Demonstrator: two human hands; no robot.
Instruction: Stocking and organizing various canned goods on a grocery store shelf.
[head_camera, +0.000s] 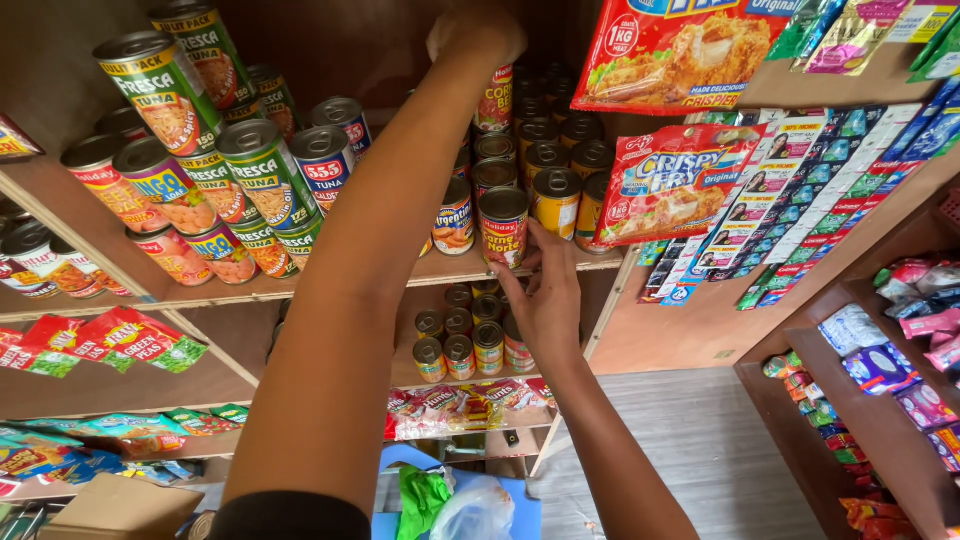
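Note:
My left hand (476, 32) reaches high over the middle shelf, fingers curled down over the top of a tall red can (495, 100) stacked on other cans. My right hand (547, 295) is lower, at the front edge of the wooden shelf (590, 262). Its fingers are spread, and the fingertips touch the right side of a red-and-yellow labelled can (503, 228) at the front of the row. Rows of gold-lidded cans (556, 175) stand behind and beside it.
Green-labelled tuna cans (262, 180) are piled at the left. Smaller cans (460, 345) fill the shelf below. Red breading-mix packets (672, 185) and sachet strips (800, 190) hang at the right, and snack packs (110, 340) lie at the lower left. A blue stool (520, 500) stands below.

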